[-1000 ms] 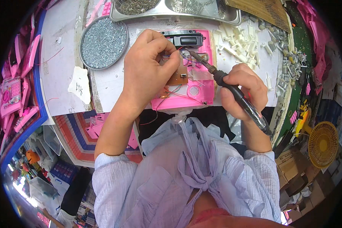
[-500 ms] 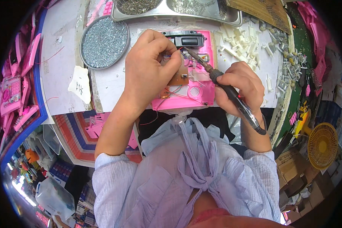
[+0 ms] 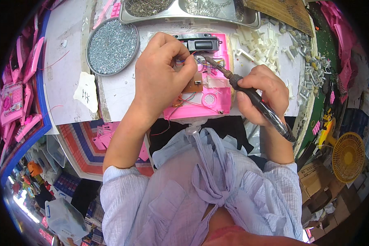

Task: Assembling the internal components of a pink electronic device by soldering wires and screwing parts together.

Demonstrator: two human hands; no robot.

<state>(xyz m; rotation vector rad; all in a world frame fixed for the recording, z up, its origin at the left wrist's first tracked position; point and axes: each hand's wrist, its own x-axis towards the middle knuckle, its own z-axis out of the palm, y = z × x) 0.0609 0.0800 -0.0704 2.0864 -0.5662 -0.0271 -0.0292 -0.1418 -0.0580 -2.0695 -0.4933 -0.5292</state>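
A pink plastic housing (image 3: 222, 98) lies in front of me, holding a black speaker-like box (image 3: 205, 44), a brown circuit board (image 3: 195, 85) and thin coloured wires. Over its left part, my left hand (image 3: 160, 69) is closed, thumb and forefinger pinching a thin red wire (image 3: 194, 53). The pinched end is mostly hidden by the fingers. My right hand (image 3: 268, 92) is wrapped round the black handle of a soldering iron (image 3: 256, 99). The iron slants up to the left, its tip just below the black box, close to the left fingertips. Whether the tip touches anything, I cannot tell.
Left of the housing stands a round dish of screws (image 3: 112, 47). A metal tray (image 3: 192, 17) of small parts sits at the far side. White plastic pieces (image 3: 260, 47) are heaped to the right. Pink parts (image 3: 14, 102) fill the far left; a yellow fan (image 3: 348, 158) stands right.
The soldering iron's tip has drawn slightly toward me and away from the left fingertips. My right hand has shifted a little; my left hand stays almost still.
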